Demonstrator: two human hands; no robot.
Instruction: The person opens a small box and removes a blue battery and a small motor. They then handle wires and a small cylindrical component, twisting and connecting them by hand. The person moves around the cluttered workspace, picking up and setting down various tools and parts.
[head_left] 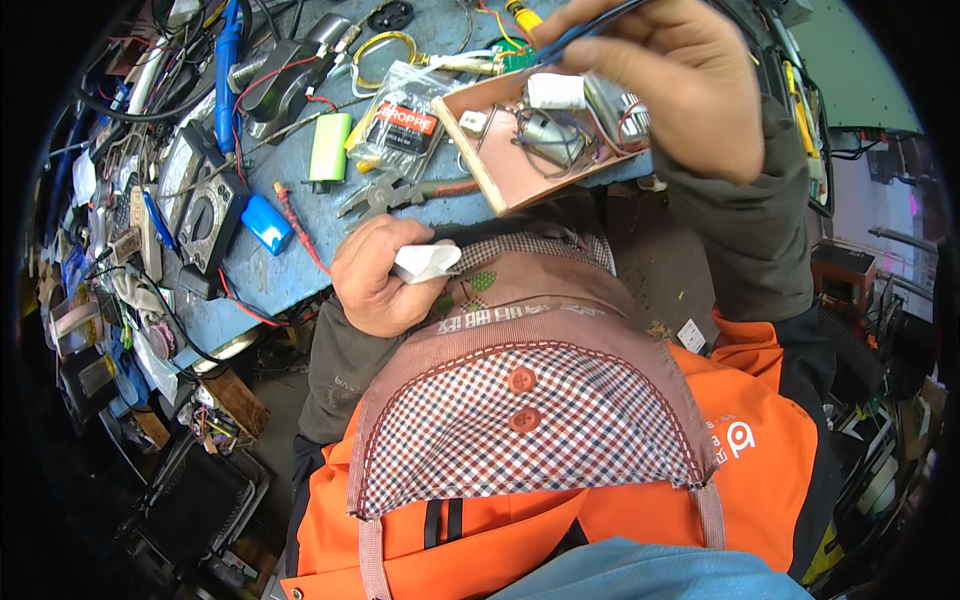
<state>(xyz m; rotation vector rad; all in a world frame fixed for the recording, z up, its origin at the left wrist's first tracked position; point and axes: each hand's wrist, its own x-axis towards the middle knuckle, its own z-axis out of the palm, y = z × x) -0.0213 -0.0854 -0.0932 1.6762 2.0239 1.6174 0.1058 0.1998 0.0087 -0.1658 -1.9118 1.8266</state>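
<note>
My left hand [378,282] is closed round a small white piece [428,262] at the table's front edge. The piece looks like folded paper or plastic; I cannot tell which. My right hand [690,85] is raised over the far side of a shallow wooden box [484,170], its fingers pinched on a dark blue wire [590,32]. Inside the box lie a small metal motor [548,138] with thin wires and a white block [556,91]. Pliers with red handles [385,195] rest just beyond my left hand, beside the box.
A green battery cell [330,147], a blue battery pack [266,222] and an analogue multimeter [205,215] lie on the blue table [275,180]. Near them are a clear bag with a black-and-red label [402,125] and a blue soldering iron [228,90]. Tangled cables and tools crowd the left edge.
</note>
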